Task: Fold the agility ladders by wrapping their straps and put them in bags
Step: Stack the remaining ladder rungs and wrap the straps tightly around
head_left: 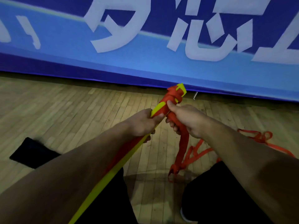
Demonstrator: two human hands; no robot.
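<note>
**Me:** My left hand [142, 122] is clenched round the stacked yellow rungs [113, 172], and my right hand [187, 120] grips the orange strap [182, 143] just beside it, thumb pressing the wraps against the bundle.

**Partner:** Where's the rest of the ladder?

**Me:** The bundle runs from my left fist back toward my lap and pokes out beyond both fists, where a few turns already sit near the far tip [177, 92]. The loose strap hangs below my right hand and trails over the wooden floor [64, 110] to that side.

**Partner:** How do you keep it tidy?

**Me:** I think: keep tension, lay each turn flat against the last, and hold the rungs square with my left. The slack could snag. 1 dark bag [32, 152], I judge, lies beyond my left forearm.
</note>
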